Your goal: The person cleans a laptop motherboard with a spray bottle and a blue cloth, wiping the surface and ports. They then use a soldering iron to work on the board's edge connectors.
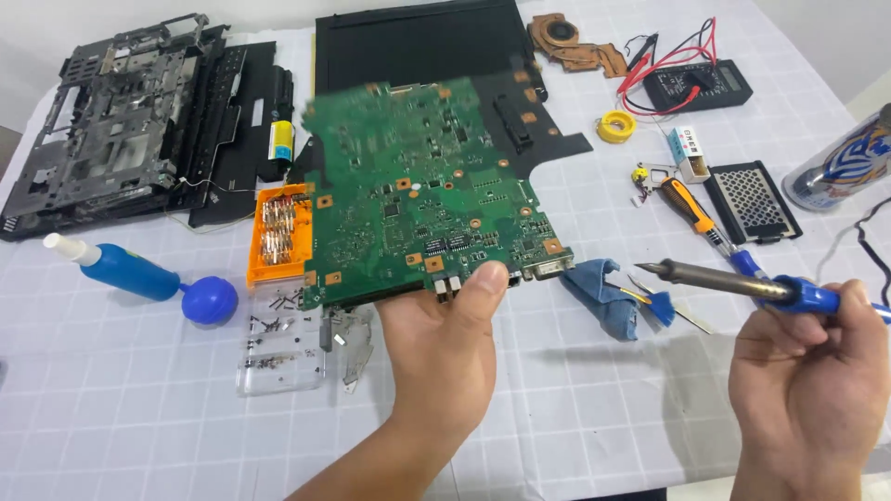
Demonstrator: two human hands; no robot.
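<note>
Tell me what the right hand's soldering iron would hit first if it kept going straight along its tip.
Most likely the crumpled blue cloth, then the green circuit board held by the left hand. The blue-handled soldering iron in the right hand points left; depth is unclear, so it may pass above the cloth.

This looks like a small electronics repair workshop. On the table with a white grid cloth (139,390) lie a multimeter (698,85), a solder roll (616,126), a dismantled laptop frame (111,121), loose screws (274,325), perhaps from it.

The left hand (445,348) holds a large green circuit board (422,190) by its lower edge, above the white gridded table (139,408). The right hand (807,366) grips a blue-handled soldering iron (742,283).
</note>
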